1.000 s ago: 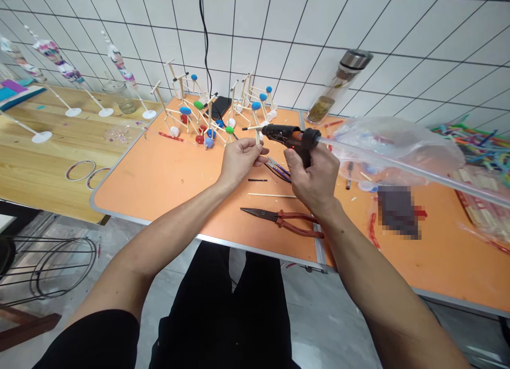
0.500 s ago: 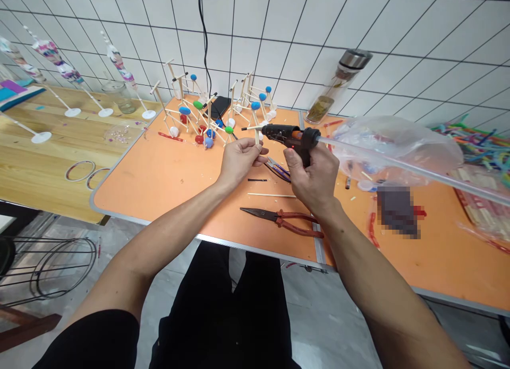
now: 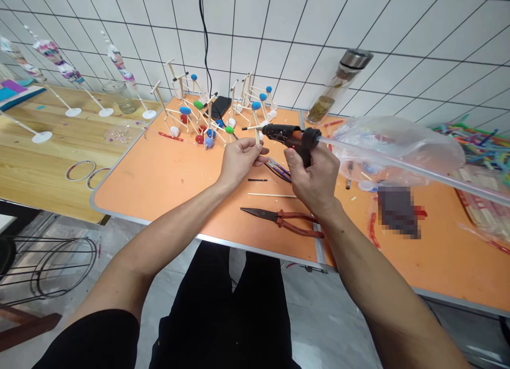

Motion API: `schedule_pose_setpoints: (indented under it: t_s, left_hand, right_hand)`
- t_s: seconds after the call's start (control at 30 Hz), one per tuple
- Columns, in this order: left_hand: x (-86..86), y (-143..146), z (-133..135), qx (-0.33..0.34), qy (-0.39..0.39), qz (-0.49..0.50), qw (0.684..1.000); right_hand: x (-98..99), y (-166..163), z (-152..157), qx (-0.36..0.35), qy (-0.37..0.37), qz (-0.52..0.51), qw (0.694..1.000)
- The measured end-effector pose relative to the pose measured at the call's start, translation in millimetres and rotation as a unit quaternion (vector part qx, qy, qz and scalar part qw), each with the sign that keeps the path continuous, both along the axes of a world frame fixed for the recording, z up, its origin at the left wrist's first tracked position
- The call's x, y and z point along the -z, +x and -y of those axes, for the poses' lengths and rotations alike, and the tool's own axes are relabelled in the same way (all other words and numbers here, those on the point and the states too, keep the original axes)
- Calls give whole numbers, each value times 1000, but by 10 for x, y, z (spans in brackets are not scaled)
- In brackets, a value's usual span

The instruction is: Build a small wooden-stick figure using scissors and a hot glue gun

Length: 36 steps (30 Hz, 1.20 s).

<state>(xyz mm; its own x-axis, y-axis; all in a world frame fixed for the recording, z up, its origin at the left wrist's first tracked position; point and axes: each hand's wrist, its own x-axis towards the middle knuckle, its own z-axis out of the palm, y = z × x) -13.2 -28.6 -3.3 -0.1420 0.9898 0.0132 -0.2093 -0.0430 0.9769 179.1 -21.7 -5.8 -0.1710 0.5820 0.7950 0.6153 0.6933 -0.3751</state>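
Note:
My left hand (image 3: 243,159) pinches a pale wooden stick (image 3: 257,137) upright; a short crosspiece with a dark tip (image 3: 250,128) lies at its top. My right hand (image 3: 316,177) is wrapped round a black hot glue gun (image 3: 285,135), whose nozzle points left at the crosspiece; whether they touch I cannot tell. A long clear glue stick (image 3: 406,164) juts from the gun's back. Below the hands lie pliers with red-brown handles (image 3: 279,217), a loose thin stick (image 3: 272,195) and a small black strip (image 3: 257,180). Purple-handled scissors (image 3: 280,170) are partly hidden behind my right hand.
Several stick figures with coloured balls (image 3: 199,105) stand at the back of the orange table (image 3: 167,177). A glass bottle (image 3: 337,87), a clear plastic bag (image 3: 402,145) and colourful pipe cleaners (image 3: 478,140) are to the right. A wooden table (image 3: 51,167) adjoins on the left.

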Motion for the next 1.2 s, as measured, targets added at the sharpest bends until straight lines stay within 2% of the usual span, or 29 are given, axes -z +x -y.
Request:
schedule_pose_setpoints:
  t_s: [0.67, 1.2]
  left_hand:
    - [-1, -6, 5, -3, 10, -3, 1000]
    - [-17, -45, -8, -9, 7, 19, 1000]
  right_hand:
    - [-19, 7, 5, 23, 13, 6, 1000]
    - [10, 9, -50, 14, 25, -9, 1000]
